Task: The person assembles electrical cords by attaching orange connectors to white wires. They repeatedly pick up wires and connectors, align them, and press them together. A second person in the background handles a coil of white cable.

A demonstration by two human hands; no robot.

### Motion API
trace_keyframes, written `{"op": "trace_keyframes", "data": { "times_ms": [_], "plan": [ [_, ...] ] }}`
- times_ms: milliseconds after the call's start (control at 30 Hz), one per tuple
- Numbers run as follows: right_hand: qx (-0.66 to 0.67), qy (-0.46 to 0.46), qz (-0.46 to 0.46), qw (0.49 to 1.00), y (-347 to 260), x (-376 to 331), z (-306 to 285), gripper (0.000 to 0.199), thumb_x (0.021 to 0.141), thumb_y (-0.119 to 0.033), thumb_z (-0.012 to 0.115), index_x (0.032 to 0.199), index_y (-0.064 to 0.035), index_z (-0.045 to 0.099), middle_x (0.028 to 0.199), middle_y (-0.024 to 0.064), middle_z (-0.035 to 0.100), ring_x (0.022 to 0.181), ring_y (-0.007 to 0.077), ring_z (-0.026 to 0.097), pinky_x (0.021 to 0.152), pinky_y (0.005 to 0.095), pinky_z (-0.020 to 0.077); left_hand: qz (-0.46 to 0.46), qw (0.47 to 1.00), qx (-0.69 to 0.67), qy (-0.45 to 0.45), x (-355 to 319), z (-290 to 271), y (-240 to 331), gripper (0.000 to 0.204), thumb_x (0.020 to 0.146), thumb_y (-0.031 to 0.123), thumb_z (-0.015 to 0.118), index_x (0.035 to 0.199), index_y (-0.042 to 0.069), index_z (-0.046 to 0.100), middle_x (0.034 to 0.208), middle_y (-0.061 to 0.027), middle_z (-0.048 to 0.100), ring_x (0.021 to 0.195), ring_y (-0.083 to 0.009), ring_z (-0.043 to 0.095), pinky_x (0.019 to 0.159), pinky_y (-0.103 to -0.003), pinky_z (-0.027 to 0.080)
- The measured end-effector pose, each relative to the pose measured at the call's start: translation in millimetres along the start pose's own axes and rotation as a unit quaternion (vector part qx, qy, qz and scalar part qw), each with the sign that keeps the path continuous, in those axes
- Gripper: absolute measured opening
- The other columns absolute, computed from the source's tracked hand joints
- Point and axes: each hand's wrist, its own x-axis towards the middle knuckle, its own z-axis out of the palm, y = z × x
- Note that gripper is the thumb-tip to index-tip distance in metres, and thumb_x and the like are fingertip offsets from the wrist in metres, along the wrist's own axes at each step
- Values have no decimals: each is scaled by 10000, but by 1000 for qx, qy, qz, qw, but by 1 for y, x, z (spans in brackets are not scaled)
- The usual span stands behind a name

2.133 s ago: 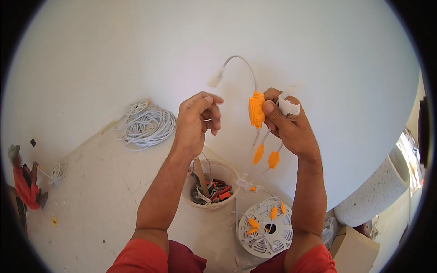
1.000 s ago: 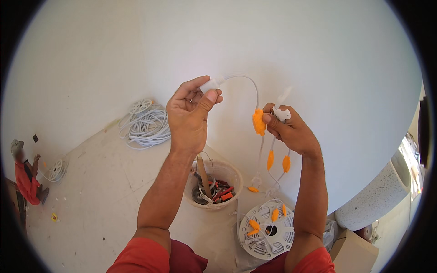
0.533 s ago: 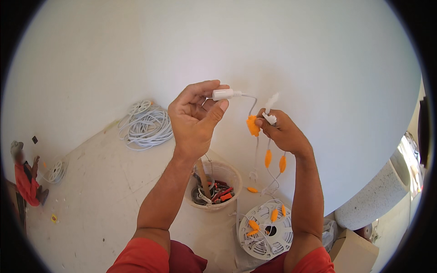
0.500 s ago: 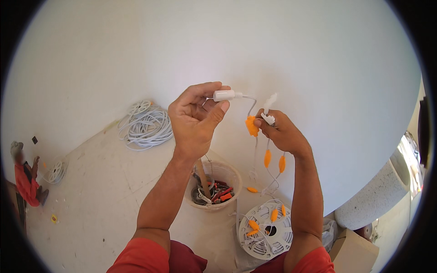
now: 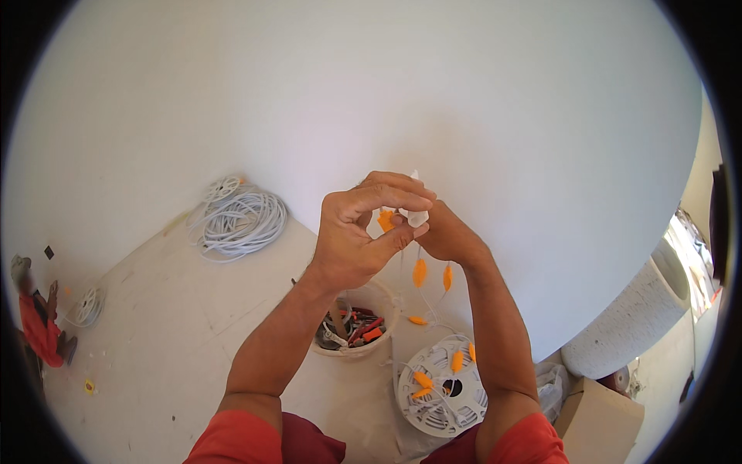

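Note:
My left hand (image 5: 355,224) is raised in front of the wall, thumb and fingers closing on a small white piece (image 5: 417,216) whose kind I cannot make out. Behind it, my right hand (image 5: 448,233) is partly covered, fingers bent. An orange feather-shaped piece (image 5: 386,221) shows between the hands, by the right fingertips. From the right hand hangs a thin pale cord with more orange pieces (image 5: 420,274). It runs down to a white reel (image 5: 440,410) on the floor, where several orange pieces lie. The white cylinder and its grey cable are hidden.
A pale bucket (image 5: 393,321) of hand tools stands below my hands. Coiled white cable (image 5: 243,224) lies by the wall (image 5: 495,100). At far left, a person in red (image 5: 39,321) crouches near another reel (image 5: 90,305). A speckled cylinder (image 5: 630,317) and cardboard box (image 5: 599,417) are right.
My left hand has moved right and down to meet my right hand, which shifted slightly left. The white cylinder formerly in my left fingers no longer shows.

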Motion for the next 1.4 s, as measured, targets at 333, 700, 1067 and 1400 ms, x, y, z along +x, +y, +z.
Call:
{"op": "trace_keyframes", "data": {
  "times_ms": [333, 700, 1067, 1400],
  "plan": [
    [-9, -30, -4, 1000, 16, 3, 6, 273, 972, 11, 599, 1236, 6, 669, 1011, 168, 744, 909, 287, 699, 803, 421, 542, -28, 1000, 7, 9, -3, 3, -4, 312, 830, -87, 849, 1127, -8, 796, 1129, -165, 788, 1078, -229, 727, 979, -402, 561],
    [-1, -40, 60, 997, -7, -4, 5, 229, 973, -10, 607, 1180, 0, 703, 949, 185, 763, 857, 301, 725, 765, 441, 536, -45, 999, 13, 19, -3, 0, -1, 288, 836, -52, 875, 1110, -23, 789, 1088, -154, 791, 1027, -213, 733, 949, -393, 568],
    [-15, -91, 70, 993, -5, -1, 4, 343, 1077, -100, 577, 1414, -36, 586, 1135, 116, 731, 1072, 215, 677, 898, 408, 569, -37, 999, 6, 16, -3, -3, -2, 291, 826, -65, 880, 1099, -36, 782, 1076, -159, 784, 1015, -210, 727, 925, -392, 575],
    [-69, -71, 113, 989, -37, -5, -11, 275, 1089, -262, 644, 1150, 3, 686, 825, 120, 681, 762, 215, 606, 713, 405, 485, -93, 988, -86, 85, 0, -8, 1, 380, 993, 118, 784, 1311, -52, 664, 1157, -244, 776, 984, -243, 783, 901, -376, 634]
  ]
}}
